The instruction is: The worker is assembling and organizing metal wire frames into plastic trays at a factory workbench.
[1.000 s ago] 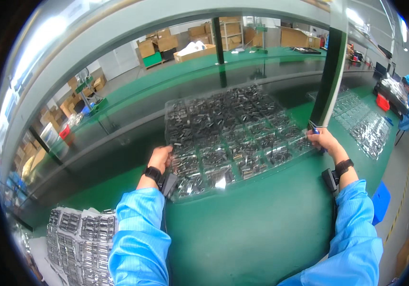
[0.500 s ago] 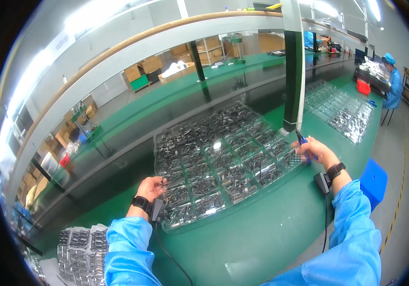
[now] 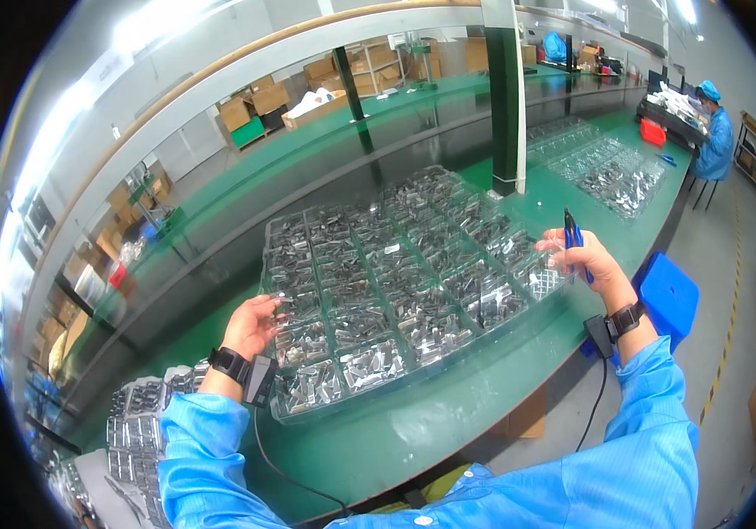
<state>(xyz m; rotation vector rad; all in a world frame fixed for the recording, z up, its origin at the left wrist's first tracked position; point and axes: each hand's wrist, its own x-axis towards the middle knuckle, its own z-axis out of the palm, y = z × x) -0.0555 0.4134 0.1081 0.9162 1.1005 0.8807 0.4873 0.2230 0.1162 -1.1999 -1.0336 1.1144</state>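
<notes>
A wide clear plastic tray [image 3: 448,348] with several compartments of small silvery metal parts lies on the green bench in front of me. My left hand [image 3: 253,324] grips the tray's left edge, fingers curled over a compartment. My right hand [image 3: 582,260] is at the tray's right edge and holds a blue-handled tool [image 3: 572,236] pointing up; its fingers also touch the tray rim. Both wrists wear black bands, and both sleeves are blue.
A stack of similar filled trays [image 3: 135,432] sits at my lower left. More clear trays [image 3: 611,172] lie further right along the bench, past a dark green post [image 3: 506,97]. A blue stool [image 3: 670,295] stands at the right. Another person in blue [image 3: 713,141] works far right.
The tray and both hands now sit lower and more to the centre-right of the view as my head has turned. My hands keep their hold on the tray's two edges.
</notes>
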